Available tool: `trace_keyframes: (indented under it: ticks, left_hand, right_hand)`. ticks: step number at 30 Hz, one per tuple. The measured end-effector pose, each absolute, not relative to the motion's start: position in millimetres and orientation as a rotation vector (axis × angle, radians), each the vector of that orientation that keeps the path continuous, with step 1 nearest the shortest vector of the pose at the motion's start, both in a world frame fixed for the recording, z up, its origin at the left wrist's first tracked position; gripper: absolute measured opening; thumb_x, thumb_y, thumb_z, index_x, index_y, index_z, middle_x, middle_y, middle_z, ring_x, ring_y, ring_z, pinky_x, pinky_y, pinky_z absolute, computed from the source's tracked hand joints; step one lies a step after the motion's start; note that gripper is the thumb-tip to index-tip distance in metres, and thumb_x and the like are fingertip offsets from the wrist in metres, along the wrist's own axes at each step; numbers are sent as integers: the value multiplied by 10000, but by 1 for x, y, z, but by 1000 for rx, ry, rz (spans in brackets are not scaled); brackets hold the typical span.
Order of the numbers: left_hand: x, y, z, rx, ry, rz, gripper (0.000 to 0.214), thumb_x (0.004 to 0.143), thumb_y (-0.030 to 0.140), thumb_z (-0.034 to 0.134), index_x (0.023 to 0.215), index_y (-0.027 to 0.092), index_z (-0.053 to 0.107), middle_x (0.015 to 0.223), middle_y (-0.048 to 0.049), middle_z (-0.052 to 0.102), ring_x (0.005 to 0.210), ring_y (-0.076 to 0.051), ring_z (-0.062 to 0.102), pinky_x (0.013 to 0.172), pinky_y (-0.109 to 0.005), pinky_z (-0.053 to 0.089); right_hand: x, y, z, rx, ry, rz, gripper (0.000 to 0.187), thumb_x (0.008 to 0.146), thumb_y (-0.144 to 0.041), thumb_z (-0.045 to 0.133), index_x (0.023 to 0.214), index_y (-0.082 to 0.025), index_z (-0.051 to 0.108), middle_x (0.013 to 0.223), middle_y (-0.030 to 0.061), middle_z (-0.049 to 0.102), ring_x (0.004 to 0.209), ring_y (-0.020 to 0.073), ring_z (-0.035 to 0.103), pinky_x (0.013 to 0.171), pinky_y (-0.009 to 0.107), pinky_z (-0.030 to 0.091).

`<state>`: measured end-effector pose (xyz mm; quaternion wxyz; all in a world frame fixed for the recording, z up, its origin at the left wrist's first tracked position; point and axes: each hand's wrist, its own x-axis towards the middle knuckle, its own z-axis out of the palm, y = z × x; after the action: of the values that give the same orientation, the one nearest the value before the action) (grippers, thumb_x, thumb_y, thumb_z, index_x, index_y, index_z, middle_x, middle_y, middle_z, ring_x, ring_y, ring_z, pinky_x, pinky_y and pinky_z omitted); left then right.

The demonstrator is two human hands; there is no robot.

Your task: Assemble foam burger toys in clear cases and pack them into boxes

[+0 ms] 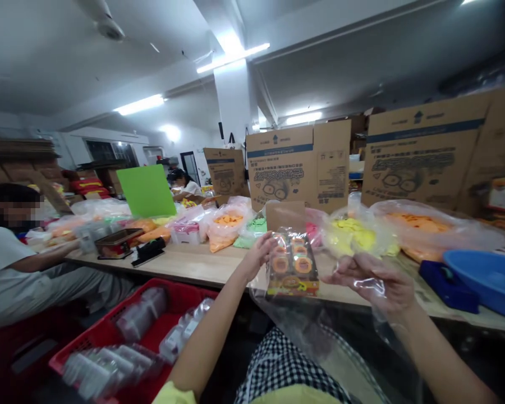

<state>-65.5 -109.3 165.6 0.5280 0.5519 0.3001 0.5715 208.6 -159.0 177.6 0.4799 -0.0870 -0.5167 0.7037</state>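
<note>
Two closed grips, left [257,257] on orange-labelled packet [292,266], right [369,283] on plastic bag [303,331]

A long wooden table [193,261] runs across the frame, with its pale top showing at centre. Along its far side sit bulging clear bags of orange pieces [418,224] and yellow pieces [353,233]. A shallow blue plastic basin [486,280] rests at far right, just beside a dark blue box-like object [448,286]. Left of centre lie a small tin tray [118,242] and what is probably a black tape dispenser [148,251], though the view is too distorted to be sure.
</note>
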Motion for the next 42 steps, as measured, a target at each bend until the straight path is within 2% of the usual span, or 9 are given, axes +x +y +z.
trace_keyframes:
  ticks: [3,8,12,18,24,29,35,39,42]
  left_hand:
    - [-48,-108,174,1245,710,1186,512,573,454,714,967,150,594,900,-97,626,772,-178,602,676,-302,473]
    - [-44,-98,163,1153,879,1378,331,569,378,734,697,112,583,529,19,533,415,-36,429,412,-157,325]
    - [-52,-85,151,1094,1010,1611,292,629,384,688,666,141,531,442,72,471,351,-9,323,347,-138,189]
    - [-50,-57,140,1255,1337,1757,271,686,415,623,720,154,560,402,86,428,313,-35,322,322,-162,219]
    - [-47,-33,121,1280,1577,1867,239,695,411,611,708,177,561,447,81,435,348,-47,365,363,-175,289]
    - [-68,-39,110,1188,1898,1885,229,718,429,579,747,201,576,427,82,412,361,-61,378,394,-186,283]
    - [-92,-70,99,1067,2222,1840,238,746,439,545,759,205,585,463,64,449,402,-70,403,434,-196,282]
    - [-97,-89,95,1003,2242,1828,239,748,434,546,760,198,582,524,47,505,411,-65,404,428,-196,286]
    - [-107,-98,96,933,2131,1848,245,741,432,555,758,189,579,529,49,518,383,-54,389,403,-192,276]
  right_hand:
    - [217,-146,176,-255,-1230,1720,178,577,-352,641,555,-205,542,778,54,632,772,255,593,807,500,409]
    - [236,-118,162,-369,-1024,1779,125,671,-335,585,654,-213,607,728,38,632,665,185,589,629,343,478]
    - [252,-111,125,-522,-670,1720,446,753,-574,439,890,-203,646,997,99,634,928,244,585,817,442,443]
    - [251,-123,81,-617,-607,1782,847,614,-824,288,1092,-194,590,1226,167,501,1162,333,419,929,561,348]
    - [260,-105,79,-684,-708,1911,674,661,-685,481,1153,-232,560,1293,120,445,1210,341,349,981,507,322]
    - [259,-68,59,-835,-616,2168,710,688,-757,278,1130,-287,575,1296,97,447,1201,312,372,945,466,389]
    - [230,-53,36,-904,-643,2488,847,651,-799,250,1074,-158,608,1218,187,503,1146,370,422,950,551,334]
    - [209,-39,41,-947,-936,2356,596,657,-656,530,1034,-204,625,1192,136,538,1124,320,462,971,437,369]
    - [193,-29,47,-1132,-1149,2127,317,624,-411,710,879,-230,656,968,88,645,927,248,586,867,327,467]
